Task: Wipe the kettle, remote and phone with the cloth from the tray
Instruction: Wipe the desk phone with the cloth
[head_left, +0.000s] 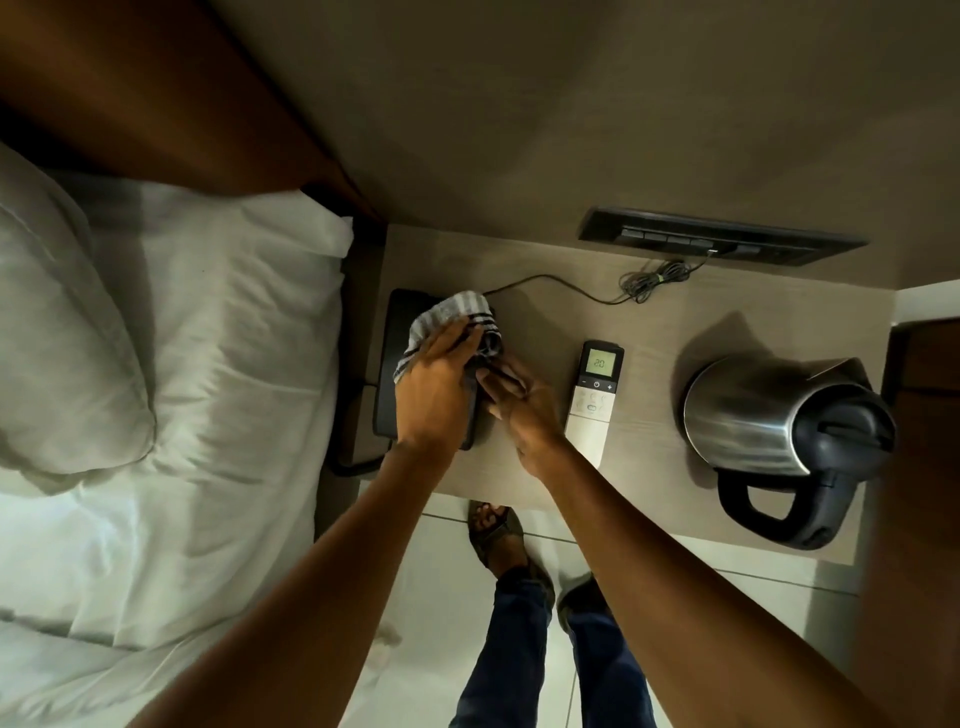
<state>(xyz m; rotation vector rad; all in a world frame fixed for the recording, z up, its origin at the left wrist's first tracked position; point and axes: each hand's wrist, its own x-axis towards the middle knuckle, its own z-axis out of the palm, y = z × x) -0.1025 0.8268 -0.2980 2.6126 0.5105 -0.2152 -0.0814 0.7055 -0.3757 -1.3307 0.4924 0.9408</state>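
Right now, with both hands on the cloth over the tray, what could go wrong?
1. The thin black cable runs from the wall socket strip to the spot under the grey striped cloth; a wipe could snag and tug it.
2. The dark flat device under the left hand sits close to the table's front edge and might slide off.
3. The right hand works beside the white remote and may knock it.

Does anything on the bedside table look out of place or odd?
Nothing is spilled or damaged. The kettle stands upright, the remote lies flat, and only the cable sits in a loose tangle near the wall socket panel.
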